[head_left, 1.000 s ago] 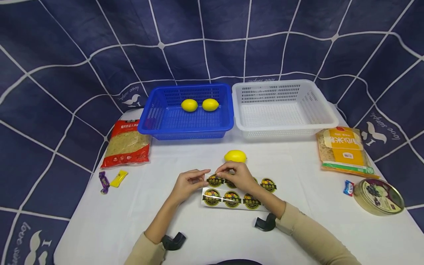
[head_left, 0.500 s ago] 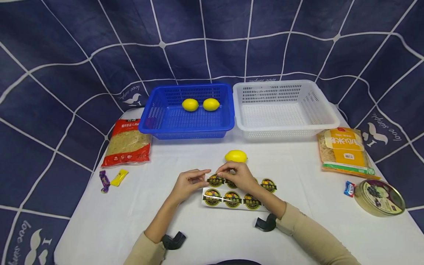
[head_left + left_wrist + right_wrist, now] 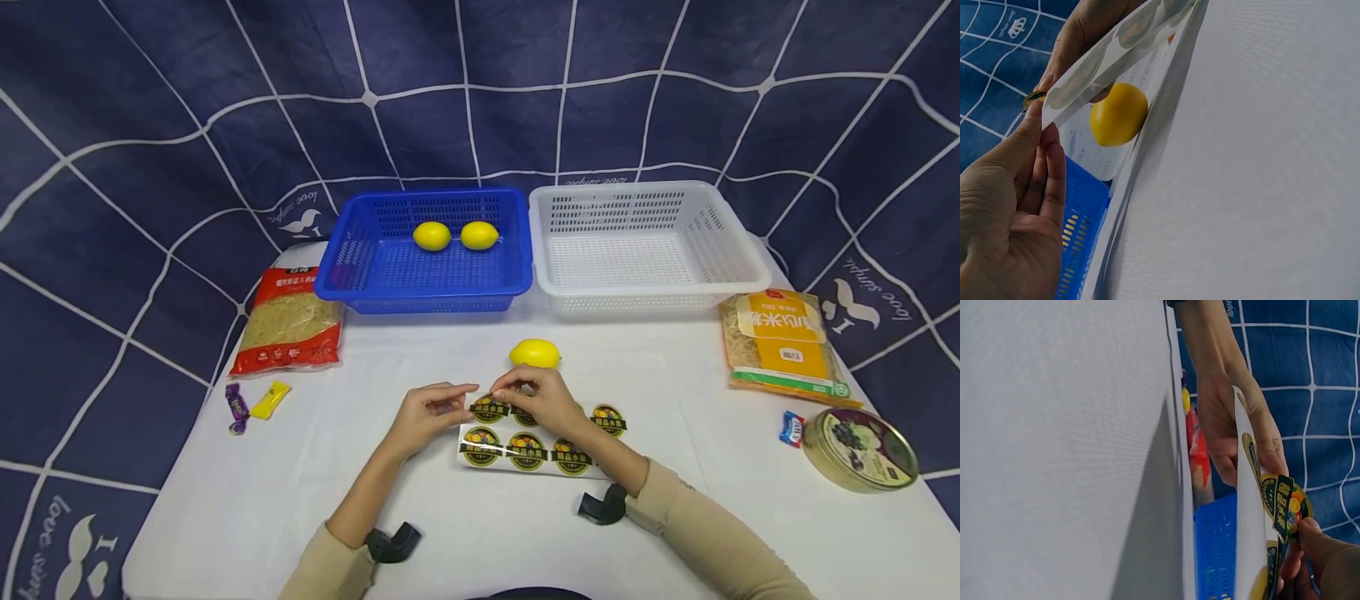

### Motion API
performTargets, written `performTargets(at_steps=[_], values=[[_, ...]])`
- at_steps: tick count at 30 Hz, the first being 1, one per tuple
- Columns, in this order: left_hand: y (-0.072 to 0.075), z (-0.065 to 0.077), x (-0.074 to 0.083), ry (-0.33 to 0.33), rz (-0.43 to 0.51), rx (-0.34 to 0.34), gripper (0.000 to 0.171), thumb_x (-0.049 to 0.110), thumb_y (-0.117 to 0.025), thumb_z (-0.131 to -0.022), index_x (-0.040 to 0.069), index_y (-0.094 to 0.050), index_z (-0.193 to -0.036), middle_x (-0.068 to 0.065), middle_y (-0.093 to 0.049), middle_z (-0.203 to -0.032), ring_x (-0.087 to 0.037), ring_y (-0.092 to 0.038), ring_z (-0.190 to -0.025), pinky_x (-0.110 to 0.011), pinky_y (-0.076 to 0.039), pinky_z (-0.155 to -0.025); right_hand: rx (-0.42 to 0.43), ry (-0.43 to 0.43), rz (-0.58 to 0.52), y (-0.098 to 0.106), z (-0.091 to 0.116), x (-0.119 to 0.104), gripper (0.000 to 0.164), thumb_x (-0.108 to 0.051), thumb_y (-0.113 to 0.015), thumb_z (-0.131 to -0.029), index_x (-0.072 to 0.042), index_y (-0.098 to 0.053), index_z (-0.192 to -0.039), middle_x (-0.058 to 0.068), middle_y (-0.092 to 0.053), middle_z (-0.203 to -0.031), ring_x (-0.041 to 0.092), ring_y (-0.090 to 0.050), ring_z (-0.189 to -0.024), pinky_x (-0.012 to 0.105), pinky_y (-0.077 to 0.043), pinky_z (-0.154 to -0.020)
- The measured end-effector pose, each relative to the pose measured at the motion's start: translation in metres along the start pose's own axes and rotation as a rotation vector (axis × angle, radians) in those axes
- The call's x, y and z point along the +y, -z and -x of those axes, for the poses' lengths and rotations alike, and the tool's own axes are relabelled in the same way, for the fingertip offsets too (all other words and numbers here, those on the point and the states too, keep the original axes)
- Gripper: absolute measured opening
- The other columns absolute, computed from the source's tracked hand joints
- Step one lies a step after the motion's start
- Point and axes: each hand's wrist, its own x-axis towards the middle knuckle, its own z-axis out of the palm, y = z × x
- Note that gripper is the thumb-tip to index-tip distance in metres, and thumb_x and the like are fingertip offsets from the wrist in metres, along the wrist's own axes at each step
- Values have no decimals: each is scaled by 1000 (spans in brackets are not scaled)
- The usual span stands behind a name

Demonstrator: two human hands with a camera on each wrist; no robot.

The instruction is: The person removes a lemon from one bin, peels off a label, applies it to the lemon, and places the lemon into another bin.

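Note:
My left hand pinches the left edge of a sheet of round stickers, thumb on top and fingers beneath. The sheet is white-backed, with black-and-gold fruit labels in two rows, and it is raised off the table in the left wrist view. My right hand pinches the top-left sticker between thumb and finger. In the right wrist view that sticker stands partly lifted, its lower part still against the sheet. A yellow lemon lies just beyond my right hand, and my right forearm covers some stickers.
At the back stand a blue basket with two lemons and a white basket. A red pasta bag, a purple candy and a yellow candy lie left. Rightward are a noodle bag, a small blue candy and a round tin.

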Motion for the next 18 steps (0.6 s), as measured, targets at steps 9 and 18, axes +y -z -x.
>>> performTargets(at_steps=[9, 18], values=[[1, 0, -2, 10, 10, -7, 37, -7, -71, -75, -12, -60, -110, -10, -61, -81, -11, -59, -76, -31, -56, -75, 25, 73, -44, 3, 0, 4, 7, 0, -66, -83, 1, -68, -89, 7, -65, -81, 10, -51, -72, 23, -43, -62], [2, 0, -5, -5, 7, 7, 38, -10, -70, -74, -14, -59, -110, -24, -57, -80, -10, -59, -76, -28, -56, -74, 95, 121, -98, 17, -3, 3, 8, 6, -64, -82, 6, -67, -90, 12, -65, -86, 13, -55, -77, 25, -49, -66]])
